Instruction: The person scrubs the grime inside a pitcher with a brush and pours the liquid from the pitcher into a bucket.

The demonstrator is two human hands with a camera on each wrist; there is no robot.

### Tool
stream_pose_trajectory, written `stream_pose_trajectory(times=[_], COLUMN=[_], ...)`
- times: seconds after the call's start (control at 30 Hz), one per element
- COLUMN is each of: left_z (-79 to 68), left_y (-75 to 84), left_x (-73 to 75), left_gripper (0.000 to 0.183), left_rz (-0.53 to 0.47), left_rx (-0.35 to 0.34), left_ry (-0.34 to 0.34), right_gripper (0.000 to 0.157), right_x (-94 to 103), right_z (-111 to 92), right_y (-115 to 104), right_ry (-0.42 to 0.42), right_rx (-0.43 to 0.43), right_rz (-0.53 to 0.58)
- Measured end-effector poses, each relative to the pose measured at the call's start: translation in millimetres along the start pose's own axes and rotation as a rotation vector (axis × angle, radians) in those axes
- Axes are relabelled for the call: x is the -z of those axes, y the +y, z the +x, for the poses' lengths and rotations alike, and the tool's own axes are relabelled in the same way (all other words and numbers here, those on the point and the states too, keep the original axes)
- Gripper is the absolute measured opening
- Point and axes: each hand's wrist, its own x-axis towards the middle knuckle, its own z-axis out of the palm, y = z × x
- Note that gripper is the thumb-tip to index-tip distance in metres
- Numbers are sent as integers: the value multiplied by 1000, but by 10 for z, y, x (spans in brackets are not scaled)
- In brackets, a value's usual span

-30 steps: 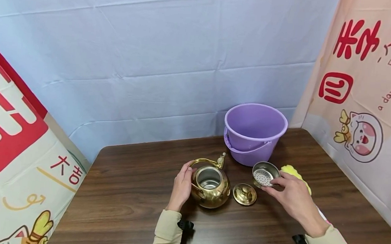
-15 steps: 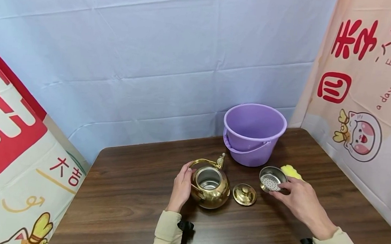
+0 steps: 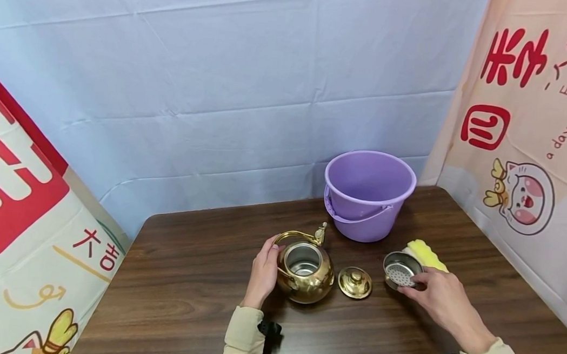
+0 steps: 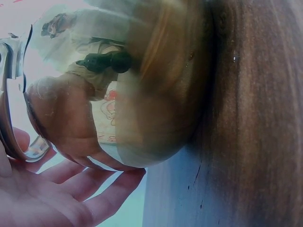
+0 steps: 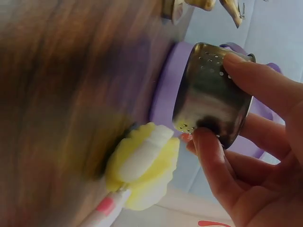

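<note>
A round, shiny brass-coloured teapot (image 3: 308,278) stands lidless on the table, its steel inside showing. My left hand (image 3: 263,273) grips it at the side by the handle; in the left wrist view its fingers (image 4: 116,191) reach along the pot's belly. Between thumb and fingers my right hand (image 3: 444,301) pinches a metal tea strainer (image 3: 401,271), a short cup with a perforated bottom. The right wrist view shows holes low in the strainer's wall (image 5: 213,90) too. The knobbed teapot lid (image 3: 354,282) lies between teapot and strainer.
Behind the strainer stands a purple bucket (image 3: 367,204) with its handle down. A yellow and white sponge brush (image 3: 427,254) lies just beyond the right hand; its pink-marked handle (image 5: 106,205) shows in the right wrist view. Cloth hangings (image 3: 221,86) surround the wooden table (image 3: 184,279).
My right hand has moved the strainer to the right and a little nearer to me, away from the lid. The left hand and teapot have stayed in place.
</note>
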Motion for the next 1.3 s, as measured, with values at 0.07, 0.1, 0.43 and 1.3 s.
stream_pose_trajectory(times=[0.07, 0.1, 0.43, 1.3], left_z=[0, 2, 11, -4], left_y=[1, 2, 1, 5], left_x=[0, -1, -11, 8], left_gripper=[37, 37, 37, 37], left_rz=[2, 2, 0, 0], left_rx=[1, 2, 17, 25], left_ry=[1, 1, 5, -14], right_gripper=[18, 18, 18, 18], right_x=[-3, -8, -56, -141], right_z=[-10, -16, -41, -49], right_y=[17, 27, 109, 80], right_ry=[-37, -50, -144, -162], right_rx=[-23, -31, -103, -107], right_rz=[4, 6, 7, 5])
